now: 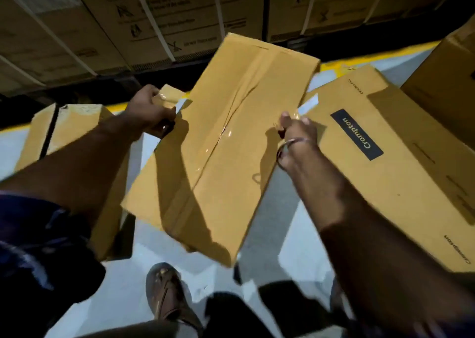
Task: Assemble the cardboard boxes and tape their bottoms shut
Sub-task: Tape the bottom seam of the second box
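Fingers of the left hand (pixel 150 111) curl round the left edge of the cardboard box (pixel 226 142), with what looks like a clear tape roll (pixel 164 98) tucked under the palm; whether the grip is on the roll, the box edge, or both cannot be told. The right hand (pixel 295 127) takes the opposite edge, thumb on top and fingers bent over the side, a bangle (pixel 293 145) at the wrist. Both hands are closed on the box, neither spread flat.

The box sits tilted between them, lifted off the pale floor (pixel 277 224), its upturned face carrying a glossy strip of clear tape (pixel 226 132) along the middle seam, with short tape ends showing past the left and right edges. Judging by that, the bottom looks sealed and this box is near done.

It should handle as light and empty, stiff along its folded edges but soft in the panels, so a hard squeeze midway would dent it. The tape is slick; the bare cardboard at the long edges, where the hands are now, is the better hold.

Just right of it lies a printed carton (pixel 380 157) on the floor; another brown carton (pixel 64 132) stands near the left forearm. A sandalled foot (pixel 167 294) stands below the box, and strapped cartons (pixel 154 21) line the far wall.
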{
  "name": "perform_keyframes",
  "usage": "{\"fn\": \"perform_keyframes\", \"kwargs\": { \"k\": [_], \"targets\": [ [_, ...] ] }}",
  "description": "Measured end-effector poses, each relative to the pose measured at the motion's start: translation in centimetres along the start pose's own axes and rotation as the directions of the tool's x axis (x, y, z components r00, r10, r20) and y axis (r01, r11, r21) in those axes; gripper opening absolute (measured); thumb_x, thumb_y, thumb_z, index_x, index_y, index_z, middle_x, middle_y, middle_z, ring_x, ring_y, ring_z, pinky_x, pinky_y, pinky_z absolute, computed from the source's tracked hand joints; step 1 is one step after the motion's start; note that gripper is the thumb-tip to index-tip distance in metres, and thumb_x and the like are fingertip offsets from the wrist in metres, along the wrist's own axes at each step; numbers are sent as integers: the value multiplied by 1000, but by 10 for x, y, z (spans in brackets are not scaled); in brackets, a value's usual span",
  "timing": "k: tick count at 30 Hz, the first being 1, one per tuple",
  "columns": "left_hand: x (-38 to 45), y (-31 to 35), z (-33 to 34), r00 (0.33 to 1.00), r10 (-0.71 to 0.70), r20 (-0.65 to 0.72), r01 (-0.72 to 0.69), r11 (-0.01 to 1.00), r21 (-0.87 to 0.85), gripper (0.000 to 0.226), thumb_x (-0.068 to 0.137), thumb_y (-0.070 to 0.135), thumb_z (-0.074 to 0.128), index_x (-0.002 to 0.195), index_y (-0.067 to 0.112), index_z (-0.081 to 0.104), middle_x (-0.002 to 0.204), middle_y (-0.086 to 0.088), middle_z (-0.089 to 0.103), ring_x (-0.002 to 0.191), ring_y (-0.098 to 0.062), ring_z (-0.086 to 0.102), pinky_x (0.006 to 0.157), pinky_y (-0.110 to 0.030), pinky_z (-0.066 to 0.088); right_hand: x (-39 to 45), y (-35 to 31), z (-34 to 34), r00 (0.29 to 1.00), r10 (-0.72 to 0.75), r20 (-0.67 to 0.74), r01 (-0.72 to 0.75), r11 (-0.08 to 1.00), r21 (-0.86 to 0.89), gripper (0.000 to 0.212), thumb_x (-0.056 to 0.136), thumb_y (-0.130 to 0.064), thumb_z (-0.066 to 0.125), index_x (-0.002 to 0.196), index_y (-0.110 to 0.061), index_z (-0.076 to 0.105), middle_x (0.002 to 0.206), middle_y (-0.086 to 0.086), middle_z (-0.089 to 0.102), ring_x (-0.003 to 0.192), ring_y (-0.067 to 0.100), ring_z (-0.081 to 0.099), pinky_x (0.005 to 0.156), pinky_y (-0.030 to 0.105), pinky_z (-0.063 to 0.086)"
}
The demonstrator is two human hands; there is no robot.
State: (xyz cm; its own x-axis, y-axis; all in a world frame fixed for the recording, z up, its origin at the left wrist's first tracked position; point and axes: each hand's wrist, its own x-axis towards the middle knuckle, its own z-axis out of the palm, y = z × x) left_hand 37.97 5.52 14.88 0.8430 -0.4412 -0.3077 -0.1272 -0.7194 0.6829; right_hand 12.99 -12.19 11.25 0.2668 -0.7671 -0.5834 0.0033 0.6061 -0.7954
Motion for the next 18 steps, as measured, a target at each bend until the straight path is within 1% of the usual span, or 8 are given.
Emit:
{"fn": "perform_keyframes", "kwargs": {
  "k": [3, 5, 7, 9, 11, 12, 16, 18],
  "targets": [
    [-16, -17, 3, 995, -56, -87, 31, 962, -271, 45, 81, 5, 83, 114, 18, 55, 98, -6, 66, 76, -17, 64, 70, -37, 55, 50, -7, 9, 992, -24, 126, 49, 979, -196, 24, 91, -27, 73, 95, -19, 50, 93, 7, 54, 86, 23, 51, 79, 38, 44],
    [-27, -29, 7, 990, -103, -95, 65, 938, -339, 44, 78, 6, 85, 103, 24, 54, 95, -5, 68, 74, -16, 66, 70, -38, 57, 63, -6, 4, 977, -45, 210, 107, 951, -292, 26, 94, -22, 71, 81, -18, 49, 84, 5, 53, 85, 22, 53, 75, 36, 41],
    [-44, -43, 13, 984, -160, -72, 125, 928, -351, 44, 78, 5, 83, 104, 23, 53, 93, -7, 70, 66, -15, 70, 68, -45, 61, 51, -4, -6, 962, -44, 269, 135, 934, -332, 21, 97, -19, 69, 82, -18, 54, 85, 3, 59, 84, 21, 58, 73, 32, 44],
    [-66, -56, 20, 985, -164, -57, 129, 910, -395, 31, 83, 1, 79, 101, 13, 56, 79, -6, 70, 56, -17, 68, 59, -41, 61, 40, 10, -22, 958, -43, 282, 130, 945, -299, 13, 101, -14, 64, 89, -17, 61, 89, 2, 64, 88, 20, 62, 78, 32, 45],
    [-92, -66, 24, 987, -153, -48, 118, 897, -426, 18, 84, -2, 75, 92, -5, 59, 71, -17, 65, 59, -27, 62, 50, -35, 56, 25, 27, -41, 968, -63, 244, 136, 946, -294, 13, 98, -19, 68, 97, -7, 64, 96, 14, 67, 96, 27, 65, 81, 36, 44],
    [-100, -76, 25, 985, -169, -44, 133, 892, -432, 21, 82, -2, 76, 92, -12, 60, 73, -22, 63, 64, -29, 61, 51, -37, 56, 17, 36, -49, 974, -67, 215, 130, 946, -295, 26, 93, -25, 71, 100, -1, 62, 97, 18, 67, 97, 29, 66, 80, 38, 43],
    [-140, -99, 13, 961, -277, 8, 257, 881, -397, 55, 62, 10, 88, 105, -12, 61, 86, -32, 70, 66, -33, 68, 63, -56, 62, -41, 66, -84, 998, -44, 36, 52, 955, -292, 27, 93, -21, 73, 77, -9, 55, 75, 4, 58, 79, 22, 56, 75, 33, 41],
    [-161, -100, 5, 957, -265, 118, 290, 884, -368, 47, 67, 8, 84, 101, -12, 58, 82, -32, 67, 58, -31, 65, 52, -39, 57, -77, 79, -100, 999, -44, -28, 34, 958, -285, 40, 95, -15, 70, 67, -13, 42, 65, 1, 45, 63, 18, 42, 62, 29, 33]
  ]
}}
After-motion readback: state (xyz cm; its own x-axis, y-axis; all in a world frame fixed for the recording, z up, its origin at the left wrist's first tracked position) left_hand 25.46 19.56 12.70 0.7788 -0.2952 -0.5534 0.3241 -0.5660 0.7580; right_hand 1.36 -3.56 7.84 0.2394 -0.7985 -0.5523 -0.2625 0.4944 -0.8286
